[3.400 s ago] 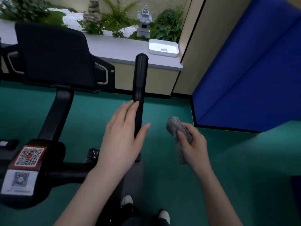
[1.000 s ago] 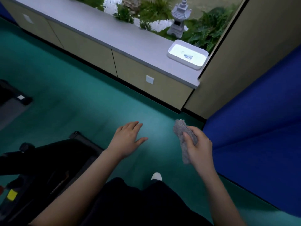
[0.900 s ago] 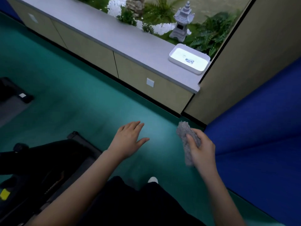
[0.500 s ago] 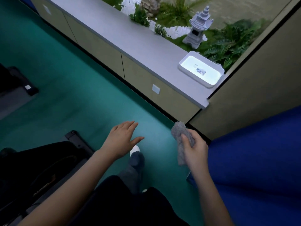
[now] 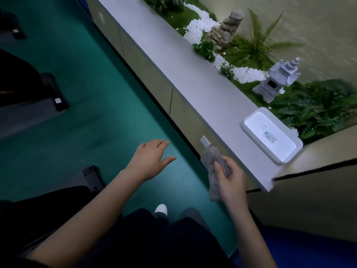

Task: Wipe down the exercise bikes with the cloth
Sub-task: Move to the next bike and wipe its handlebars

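The grey cloth (image 5: 210, 161), pinched in the curled right grip (image 5: 229, 182) just beside the front edge of the tabletop (image 5: 173, 60), should be held tight and carried away from the tabletop to the dark exercise bike (image 5: 91, 175), with the spread, empty left grip (image 5: 148, 159) used to steady it.

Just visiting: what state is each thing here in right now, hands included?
left hand: open, fingers straight, holding nothing
right hand: gripping the cloth
cloth: bunched, its end hanging below the fist
white tray: flat on the counter
stone lantern: upright
cabinet doors: closed
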`<move>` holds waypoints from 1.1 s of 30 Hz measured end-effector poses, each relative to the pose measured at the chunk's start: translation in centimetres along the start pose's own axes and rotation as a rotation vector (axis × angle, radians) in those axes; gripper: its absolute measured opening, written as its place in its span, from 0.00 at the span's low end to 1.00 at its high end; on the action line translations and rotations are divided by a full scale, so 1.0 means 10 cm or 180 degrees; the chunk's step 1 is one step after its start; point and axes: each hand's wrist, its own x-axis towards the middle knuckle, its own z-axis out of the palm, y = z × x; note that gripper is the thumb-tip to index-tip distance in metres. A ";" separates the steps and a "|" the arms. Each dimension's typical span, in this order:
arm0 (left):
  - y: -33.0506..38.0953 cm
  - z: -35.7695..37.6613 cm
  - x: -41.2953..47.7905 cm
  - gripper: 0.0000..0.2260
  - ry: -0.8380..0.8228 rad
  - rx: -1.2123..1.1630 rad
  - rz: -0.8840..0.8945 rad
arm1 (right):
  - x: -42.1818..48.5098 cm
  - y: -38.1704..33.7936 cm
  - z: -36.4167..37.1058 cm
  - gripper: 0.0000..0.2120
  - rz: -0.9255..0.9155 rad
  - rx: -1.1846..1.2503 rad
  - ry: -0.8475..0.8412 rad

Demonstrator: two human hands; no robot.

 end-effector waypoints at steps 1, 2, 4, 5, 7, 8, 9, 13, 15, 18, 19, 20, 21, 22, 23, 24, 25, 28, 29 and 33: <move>-0.06 -0.02 0.04 0.28 0.0015 -0.0014 -0.0094 | 0.11 -0.04 0.07 0.06 0.0013 0.0049 -0.0092; -0.13 -0.03 0.09 0.28 0.0014 -0.0043 -0.0195 | 0.23 -0.09 0.14 0.06 0.0008 0.0075 -0.0183; -0.25 -0.06 0.16 0.28 0.0014 -0.0137 -0.0412 | 0.49 -0.18 0.29 0.07 -0.0043 0.0074 -0.0363; -0.32 -0.06 0.19 0.28 0.0019 -0.0188 -0.0531 | 0.62 -0.22 0.35 0.07 -0.0081 0.0050 -0.0464; -0.43 -0.09 0.24 0.27 0.0026 -0.0307 -0.0796 | 0.89 -0.31 0.49 0.08 -0.0174 -0.0006 -0.0659; -0.49 -0.11 0.28 0.27 0.0039 -0.0364 -0.0924 | 1.03 -0.33 0.56 0.08 -0.0227 -0.0024 -0.0754; -0.56 -0.14 0.33 0.27 0.0053 -0.0407 -0.1050 | 1.17 -0.36 0.63 0.08 -0.0267 -0.0038 -0.0872; -0.79 -0.25 0.64 0.27 0.0126 -0.0538 -0.1562 | 1.81 -0.52 0.88 0.07 -0.0390 -0.0077 -0.1329; -0.86 -0.34 0.85 0.27 0.0146 -0.0574 -0.1748 | 2.20 -0.61 0.97 0.07 -0.0540 -0.0195 -0.1437; -0.94 -0.50 1.15 0.27 0.0260 -0.0608 -0.1932 | 2.77 -0.75 1.09 0.07 -0.0627 -0.0235 -0.1501; -0.97 -0.56 1.24 0.27 0.0335 -0.0620 -0.1991 | 2.94 -0.80 1.14 0.07 -0.0637 -0.0234 -0.1523; -0.99 -0.62 1.32 0.27 0.0424 -0.0625 -0.2048 | 3.10 -0.84 1.19 0.07 -0.0639 -0.0230 -0.1550; -1.01 -0.67 1.39 0.27 0.0506 -0.0631 -0.2106 | 3.24 -0.88 1.26 0.07 -0.0635 -0.0219 -0.1593; -1.04 -0.71 1.45 0.27 0.0568 -0.0638 -0.2166 | 3.35 -0.93 1.32 0.07 -0.0634 -0.0212 -0.1646; -1.07 -0.74 1.50 0.27 0.0598 -0.0652 -0.2232 | 3.45 -0.97 1.40 0.07 -0.0641 -0.0207 -0.1703; -1.11 -0.77 1.53 0.27 0.0602 -0.0675 -0.2306 | 3.54 -1.02 1.47 0.07 -0.0650 -0.0206 -0.1760; -1.15 -0.79 1.56 0.27 0.0590 -0.0703 -0.2381 | 3.60 -1.07 1.55 0.07 -0.0659 -0.0204 -0.1820; -1.33 -0.83 1.59 0.27 0.0593 -0.0804 -0.2598 | 3.73 -1.19 1.83 0.06 -0.0747 -0.0250 -0.2043; -1.42 -0.84 1.59 0.27 0.0589 -0.0847 -0.2681 | 3.75 -1.22 1.94 0.06 -0.0770 -0.0285 -0.2129; -1.87 -0.95 1.64 0.27 0.0600 -0.0943 -0.2914 | 3.83 -1.39 2.46 0.06 -0.0771 -0.0346 -0.2354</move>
